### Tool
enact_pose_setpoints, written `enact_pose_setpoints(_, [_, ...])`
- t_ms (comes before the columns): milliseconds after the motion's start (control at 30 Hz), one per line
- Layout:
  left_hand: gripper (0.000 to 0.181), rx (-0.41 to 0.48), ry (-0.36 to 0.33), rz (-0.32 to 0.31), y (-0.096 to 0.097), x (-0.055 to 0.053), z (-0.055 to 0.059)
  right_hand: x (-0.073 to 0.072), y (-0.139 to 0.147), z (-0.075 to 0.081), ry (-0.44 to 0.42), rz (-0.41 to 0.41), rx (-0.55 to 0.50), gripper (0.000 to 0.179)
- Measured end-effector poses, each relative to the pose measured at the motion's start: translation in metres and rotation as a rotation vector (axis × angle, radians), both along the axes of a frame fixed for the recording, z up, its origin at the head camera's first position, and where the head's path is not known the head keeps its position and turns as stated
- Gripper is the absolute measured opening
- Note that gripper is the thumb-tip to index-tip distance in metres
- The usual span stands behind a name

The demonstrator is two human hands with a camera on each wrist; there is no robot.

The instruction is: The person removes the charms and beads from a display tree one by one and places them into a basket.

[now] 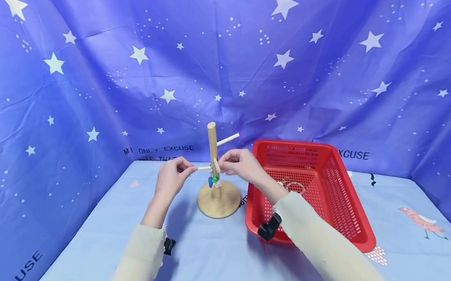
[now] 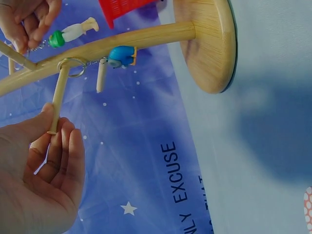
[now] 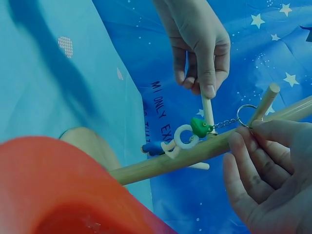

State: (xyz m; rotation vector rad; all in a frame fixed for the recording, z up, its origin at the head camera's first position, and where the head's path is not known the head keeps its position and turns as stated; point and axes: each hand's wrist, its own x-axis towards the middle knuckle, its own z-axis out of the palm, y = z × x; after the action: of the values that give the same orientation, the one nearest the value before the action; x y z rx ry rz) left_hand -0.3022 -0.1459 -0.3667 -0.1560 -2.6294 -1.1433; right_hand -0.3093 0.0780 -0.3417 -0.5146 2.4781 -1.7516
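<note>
A wooden stand [image 1: 213, 144] with side pegs and a round base rises from the table. My left hand [image 1: 171, 177] pinches the tip of one peg [image 2: 59, 95] between thumb and fingers. Around that peg's root hangs the ring of a keychain with a blue figure [image 2: 122, 56]. On the stand's other side, my right hand [image 3: 273, 175] pinches the metal ring [image 3: 238, 116] of a second keychain, and that ring encircles another peg [image 3: 265, 103]. Its chain leads to a green-headed figure [image 3: 200, 127] with a white body, lying against the post in the right wrist view.
Right of the stand is a red plastic basket [image 1: 341, 187], with clear ring-shaped items [image 1: 296, 188] inside, partly hidden by my right arm. An upper peg [image 1: 228, 139] points right. Blue star-printed cloth [image 1: 216, 58] hangs behind and at both sides of the light blue tabletop [image 1: 206, 263].
</note>
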Motion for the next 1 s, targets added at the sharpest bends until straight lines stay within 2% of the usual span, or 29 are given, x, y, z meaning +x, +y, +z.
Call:
enact_pose_setpoints(533, [0.015,0.018,-0.010,-0.005,0.001,0.001,0.002,0.015,0.011,0.006,0.024,0.083,0.025,0.015])
enact_pose_setpoints(1000, [0.015,0.019,-0.004,-0.003,0.000,0.001,0.000,0.020,0.018,0.007,0.038,0.127,0.036,0.013])
